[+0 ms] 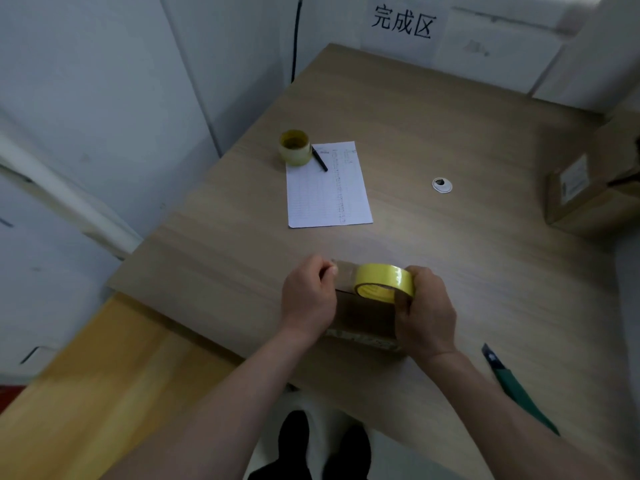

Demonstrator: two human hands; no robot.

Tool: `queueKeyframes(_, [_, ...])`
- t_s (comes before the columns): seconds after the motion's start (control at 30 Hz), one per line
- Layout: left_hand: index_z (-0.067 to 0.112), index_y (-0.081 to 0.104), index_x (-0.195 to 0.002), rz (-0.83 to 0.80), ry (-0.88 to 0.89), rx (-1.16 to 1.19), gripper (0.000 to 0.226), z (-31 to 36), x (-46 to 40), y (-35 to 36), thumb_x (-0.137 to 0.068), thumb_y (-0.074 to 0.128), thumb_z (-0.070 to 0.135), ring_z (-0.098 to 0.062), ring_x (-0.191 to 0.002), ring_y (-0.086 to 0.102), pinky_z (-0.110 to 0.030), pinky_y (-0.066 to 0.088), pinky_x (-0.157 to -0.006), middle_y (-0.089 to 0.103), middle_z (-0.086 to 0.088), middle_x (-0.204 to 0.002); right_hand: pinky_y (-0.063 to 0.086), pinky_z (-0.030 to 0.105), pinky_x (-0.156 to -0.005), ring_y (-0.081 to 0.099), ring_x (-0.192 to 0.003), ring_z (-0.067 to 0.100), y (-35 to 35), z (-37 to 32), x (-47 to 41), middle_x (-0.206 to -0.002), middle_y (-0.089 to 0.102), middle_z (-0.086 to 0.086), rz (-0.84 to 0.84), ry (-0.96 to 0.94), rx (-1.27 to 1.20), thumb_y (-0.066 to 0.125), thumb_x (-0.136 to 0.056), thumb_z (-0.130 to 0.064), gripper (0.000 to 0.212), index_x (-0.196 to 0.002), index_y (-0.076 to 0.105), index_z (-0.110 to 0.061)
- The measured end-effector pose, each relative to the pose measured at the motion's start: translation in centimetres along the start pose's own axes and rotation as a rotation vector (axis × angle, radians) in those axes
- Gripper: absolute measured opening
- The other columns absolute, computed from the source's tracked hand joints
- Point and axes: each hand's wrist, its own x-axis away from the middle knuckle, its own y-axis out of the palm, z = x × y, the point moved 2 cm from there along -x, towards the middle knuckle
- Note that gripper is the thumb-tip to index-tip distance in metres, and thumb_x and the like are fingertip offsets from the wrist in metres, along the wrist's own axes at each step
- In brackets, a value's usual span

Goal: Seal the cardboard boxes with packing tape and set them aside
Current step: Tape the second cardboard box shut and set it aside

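Note:
A small brown cardboard box [363, 317] lies on the wooden table [450, 265] near its front edge, between my hands. My right hand [424, 313] grips a yellow roll of packing tape [384, 283] above the box's right side. My left hand [310, 296] pinches the free end of the tape at the box's far left corner. A short strip of tape runs from the roll to my left fingers over the box top. Both hands hide the box's sides.
A second tape roll [294, 147] stands at the back beside a black pen [319, 159] and a printed sheet [329, 185]. A green utility knife [516, 386] lies at the right front. Larger cardboard boxes [585, 192] sit at the right edge. A cable grommet [442, 185] marks mid-table.

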Motion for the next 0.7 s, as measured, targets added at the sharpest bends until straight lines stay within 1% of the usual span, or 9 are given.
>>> queueKeyframes(0.07, [0.011,0.058,-0.08,0.055,0.01,0.033,0.014,-0.2,0.5,0.6,-0.093,0.056,0.015,-0.02,-0.069,0.053,-0.033,0.041,-0.06,0.058,-0.001,-0.073,0.047,0.043,-0.068,0.057,-0.085,0.038,0.1,0.1,-0.1,-0.094,0.061,0.014,0.001,0.012,-0.009,0.069,-0.078,0.004,0.031,-0.104,0.059,-0.009])
queueKeyframes(0.13, [0.013,0.057,-0.08,0.096,0.045,0.01,0.014,0.0,0.6,0.9,-0.093,0.054,0.018,-0.02,-0.07,0.052,-0.032,0.037,-0.058,0.058,-0.001,-0.075,0.047,0.043,-0.069,0.057,-0.086,0.038,0.2,0.3,-0.2,-0.095,0.061,0.015,-0.012,0.043,-0.024,0.067,-0.079,0.004,0.03,-0.105,0.059,-0.009])
queueKeyframes(0.23, [0.016,0.056,-0.078,0.174,0.223,-0.223,0.02,0.6,0.7,0.5,-0.094,0.048,0.025,-0.021,-0.072,0.046,-0.031,0.028,-0.057,0.057,0.0,-0.075,0.046,0.042,-0.069,0.057,-0.087,0.037,0.4,0.6,-0.3,-0.095,0.06,0.015,-0.022,0.07,-0.039,0.064,-0.081,0.004,0.029,-0.106,0.057,-0.008])
queueKeyframes(0.3, [0.015,0.056,-0.078,0.193,0.286,-0.255,0.021,0.8,0.5,0.3,-0.094,0.046,0.026,-0.021,-0.069,0.045,-0.031,0.026,-0.057,0.056,-0.001,-0.075,0.045,0.041,-0.069,0.057,-0.087,0.037,0.5,0.7,-0.3,-0.095,0.06,0.016,-0.018,0.079,-0.042,0.063,-0.082,0.003,0.028,-0.107,0.056,-0.008])
queueKeyframes(0.37, [0.015,0.056,-0.079,0.143,0.229,-0.137,0.018,0.5,0.5,0.4,-0.094,0.049,0.022,-0.02,-0.064,0.048,-0.03,0.027,-0.056,0.056,0.0,-0.072,0.044,0.04,-0.069,0.056,-0.086,0.037,0.5,0.8,-0.3,-0.095,0.06,0.016,-0.014,0.082,-0.038,0.063,-0.082,0.003,0.027,-0.106,0.057,-0.007])
queueKeyframes(0.43, [0.017,0.056,-0.082,0.061,0.108,-0.012,0.015,-0.2,0.6,0.9,-0.096,0.052,0.018,-0.019,-0.063,0.054,-0.031,0.037,-0.056,0.059,0.002,-0.071,0.042,0.039,-0.068,0.056,-0.085,0.037,0.5,0.6,-0.3,-0.093,0.06,0.015,-0.023,0.075,-0.035,0.062,-0.081,0.004,0.027,-0.105,0.057,-0.008])
queueKeyframes(0.5, [0.019,0.056,-0.083,0.016,-0.002,0.026,0.014,-0.6,0.5,1.1,-0.096,0.053,0.018,-0.02,-0.067,0.06,-0.037,0.047,-0.06,0.064,0.0,-0.074,0.042,0.04,-0.068,0.055,-0.084,0.038,0.4,0.4,-0.5,-0.091,0.06,0.014,-0.045,0.053,-0.022,0.062,-0.08,0.004,0.026,-0.102,0.057,-0.01])
queueKeyframes(0.6, [0.02,0.056,-0.083,-0.017,-0.113,0.039,0.013,-1.1,0.1,1.3,-0.096,0.053,0.022,-0.022,-0.076,0.064,-0.042,0.051,-0.068,0.068,-0.001,-0.084,0.035,0.036,-0.066,0.054,-0.081,0.036,0.0,-0.2,-1.3,-0.085,0.058,0.008,-0.064,0.025,0.001,0.061,-0.079,0.001,0.024,-0.098,0.056,-0.014])
queueKeyframes(0.7, [0.023,0.053,-0.08,-0.055,-0.162,0.094,0.015,-1.2,0.0,1.5,-0.093,0.049,0.03,-0.022,-0.075,0.066,-0.046,0.054,-0.069,0.066,0.001,-0.08,0.036,0.035,-0.068,0.053,-0.081,0.028,-0.5,-1.4,-1.8,-0.084,0.054,-0.003,-0.017,0.08,-0.145,0.052,-0.078,-0.009,0.024,-0.098,0.052,-0.022])
